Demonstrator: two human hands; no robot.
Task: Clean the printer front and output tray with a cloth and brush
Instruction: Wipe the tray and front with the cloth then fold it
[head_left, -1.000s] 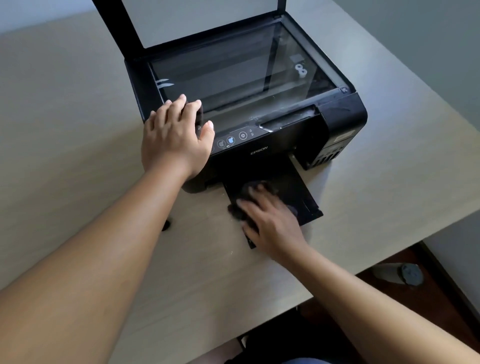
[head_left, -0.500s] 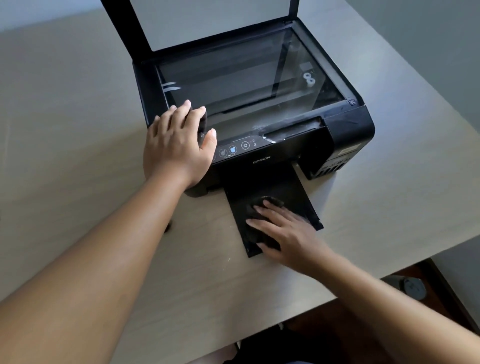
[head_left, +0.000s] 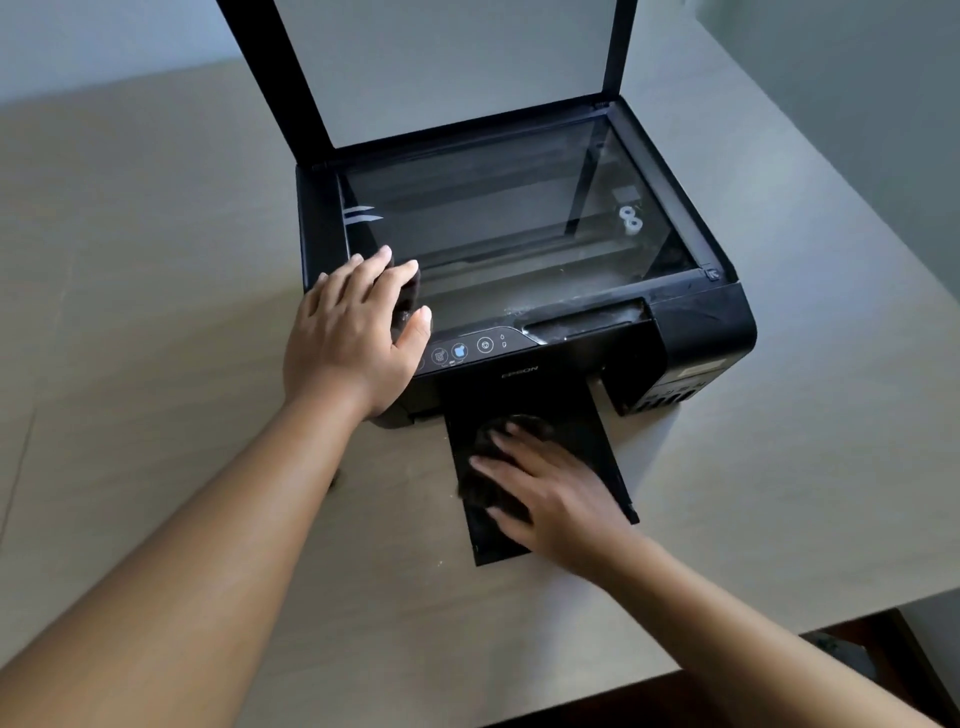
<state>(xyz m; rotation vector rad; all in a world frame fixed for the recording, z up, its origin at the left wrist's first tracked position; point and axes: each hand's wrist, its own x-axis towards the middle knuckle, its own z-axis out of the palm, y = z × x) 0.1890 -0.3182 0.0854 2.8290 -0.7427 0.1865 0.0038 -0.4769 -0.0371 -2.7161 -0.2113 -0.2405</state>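
One right hand (head_left: 558, 499), grip flat, fingers straight, pressing one dark fuzzy cloth (head_left: 479, 488) onto the flat black output tray (head_left: 597, 441), one left hand (head_left: 353, 332) on the glossy black printer (head_left: 696, 332) front corner, grip undeterminable, one scanner lid (head_left: 452, 67) raised, pale wood-grain table (head_left: 156, 234).

Bare tabletop (head_left: 130, 322) runs along the left edge and toward the right corner. The printer (head_left: 696, 327) fills the middle, raised lid (head_left: 457, 67) walling its far side. The output tray (head_left: 589, 441) juts nearward under the right hand (head_left: 556, 499) and, seemingly, a dark cloth (head_left: 480, 491).
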